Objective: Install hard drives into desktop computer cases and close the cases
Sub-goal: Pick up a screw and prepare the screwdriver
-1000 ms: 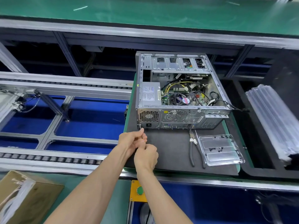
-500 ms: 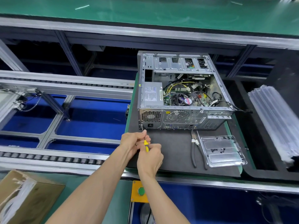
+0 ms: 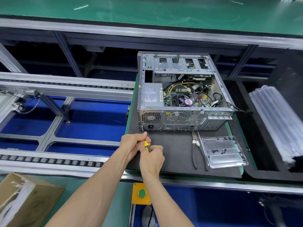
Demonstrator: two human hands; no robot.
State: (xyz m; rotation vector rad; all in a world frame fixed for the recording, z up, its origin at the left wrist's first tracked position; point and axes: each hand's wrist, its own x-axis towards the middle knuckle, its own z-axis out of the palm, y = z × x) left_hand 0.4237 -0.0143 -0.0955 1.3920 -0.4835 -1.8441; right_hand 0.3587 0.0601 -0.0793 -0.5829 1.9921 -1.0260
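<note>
Both hands, left (image 3: 133,143) and right (image 3: 151,158), curled around yellow-handled screwdriver (image 3: 146,146), tip at rear lower corner of case (image 3: 180,95): open grey metal box, lying sideways on dark mat (image 3: 177,149).

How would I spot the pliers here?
Find the open computer case on the dark mat. In front of its right half lie the pliers, grey handles pointing toward the person, beside a clear tray.
</note>
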